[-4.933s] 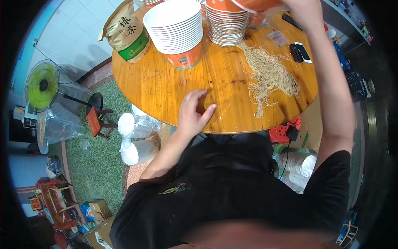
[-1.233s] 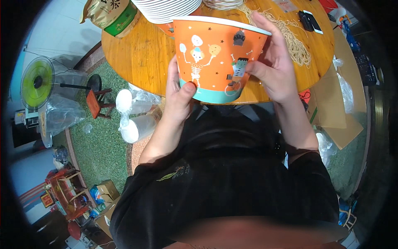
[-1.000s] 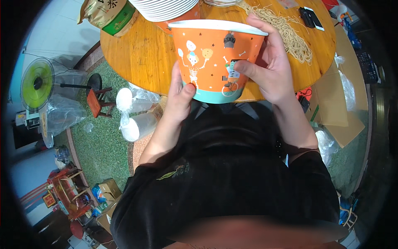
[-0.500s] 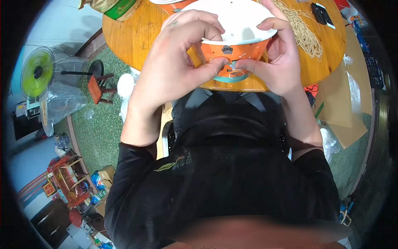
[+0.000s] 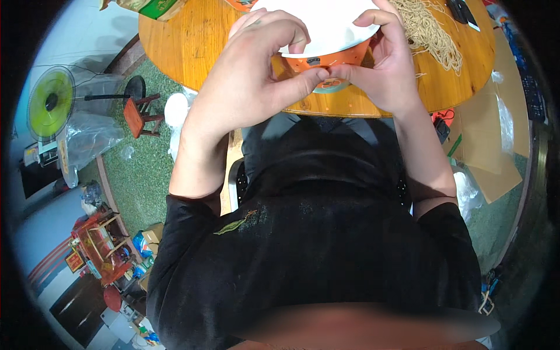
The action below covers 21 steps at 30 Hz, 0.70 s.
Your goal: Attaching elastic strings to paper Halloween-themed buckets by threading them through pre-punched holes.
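Orange outside, white inside, 1 tub (image 5: 335, 29) is sitting in both hands at top ctr of view, over the near part of 1 round wood table (image 5: 184, 52). Its mouth is facing up, showing the bare white inside; can't tell if its base is touching the wood.

2 hands are gripping it, 1 per side. L hand (image 5: 248, 70) is hooking its fingers over the rim, tips inside, w/ thumb pressing the front wall outside. R hand (image 5: 388, 70) is bending its index over the R side of the rim, w/ thumb also pressing the front wall; its other fingers are partly hiding, so can't tell exactly where they're pressing. 2 thumbs are meeting tip to tip, or v. nearly, at front ctr.

On the table: 1 tan string heap (image 5: 434, 38) is lying R of the R hand; 1 phone (image 5: 473, 23) & 1 black item (image 5: 456, 9) are lying side by side beyond it, near the R edge. 1 green/gold bag (image 5: 154, 8) is standing upper L, cut by the frame. 1 more orange thing (image 5: 239, 4) is peeking in at the top edge, just beyond L hand.

Off the table, L side: 1 green fan (image 5: 51, 104) is facing up, 1 red stool (image 5: 134, 118) is standing near it. R side: cardboard (image 5: 493, 137) is lying by the table.
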Each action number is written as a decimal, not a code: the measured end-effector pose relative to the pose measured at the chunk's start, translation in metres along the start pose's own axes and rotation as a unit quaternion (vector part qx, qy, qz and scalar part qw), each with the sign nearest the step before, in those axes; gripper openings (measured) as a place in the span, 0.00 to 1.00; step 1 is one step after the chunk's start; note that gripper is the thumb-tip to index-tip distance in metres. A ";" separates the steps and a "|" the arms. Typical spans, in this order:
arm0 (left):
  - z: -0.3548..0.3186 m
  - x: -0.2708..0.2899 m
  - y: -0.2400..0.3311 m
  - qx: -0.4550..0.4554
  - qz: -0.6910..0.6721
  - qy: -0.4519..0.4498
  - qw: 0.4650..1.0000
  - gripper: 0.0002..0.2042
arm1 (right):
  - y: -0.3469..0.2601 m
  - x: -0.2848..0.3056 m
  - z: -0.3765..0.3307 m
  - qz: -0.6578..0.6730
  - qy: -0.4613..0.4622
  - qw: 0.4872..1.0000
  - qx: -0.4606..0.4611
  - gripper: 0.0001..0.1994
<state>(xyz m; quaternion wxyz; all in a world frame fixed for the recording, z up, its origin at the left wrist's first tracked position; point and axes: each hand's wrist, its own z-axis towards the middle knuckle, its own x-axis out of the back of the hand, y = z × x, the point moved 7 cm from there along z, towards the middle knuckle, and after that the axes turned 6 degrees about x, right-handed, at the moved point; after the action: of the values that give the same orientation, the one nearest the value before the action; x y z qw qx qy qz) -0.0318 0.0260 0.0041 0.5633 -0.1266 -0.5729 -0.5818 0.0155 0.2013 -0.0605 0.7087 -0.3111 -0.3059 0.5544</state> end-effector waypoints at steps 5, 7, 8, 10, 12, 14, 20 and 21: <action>0.003 -0.005 0.003 -0.009 -0.010 -0.006 1.000 0.11 | 0.003 0.001 0.000 -0.008 0.001 1.000 0.000 0.40; 0.002 -0.008 0.004 -0.028 0.011 -0.007 1.000 0.09 | 0.006 0.004 -0.001 -0.028 0.002 1.000 -0.003 0.39; 0.001 -0.008 0.003 -0.027 0.011 -0.008 1.000 0.09 | 0.007 0.005 -0.001 -0.044 0.000 0.999 -0.004 0.39; -0.003 -0.011 -0.004 -0.006 0.045 -0.020 0.999 0.10 | 0.007 0.005 0.001 -0.070 -0.007 0.998 -0.005 0.40; -0.003 -0.016 -0.006 -0.012 0.056 0.001 0.998 0.10 | 0.018 0.002 0.001 -0.100 -0.012 0.995 -0.006 0.40; -0.002 -0.022 -0.010 -0.016 0.067 0.022 0.997 0.10 | 0.008 0.000 0.001 0.159 0.042 0.964 0.207 0.45; -0.002 -0.029 -0.006 -0.056 0.094 0.095 0.989 0.05 | 0.000 0.007 -0.008 -0.196 -0.031 0.980 -0.035 0.52; 0.001 -0.030 -0.005 -0.053 0.098 0.081 0.990 0.05 | 0.005 0.009 -0.011 -0.203 -0.027 0.978 -0.038 0.52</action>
<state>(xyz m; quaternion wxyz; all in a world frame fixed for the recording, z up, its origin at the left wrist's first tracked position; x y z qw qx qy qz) -0.0263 0.0401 -0.0220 0.6547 -0.1646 -0.4787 -0.5614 0.0230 0.2099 -0.0705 0.7858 -0.2540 -0.4020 0.3954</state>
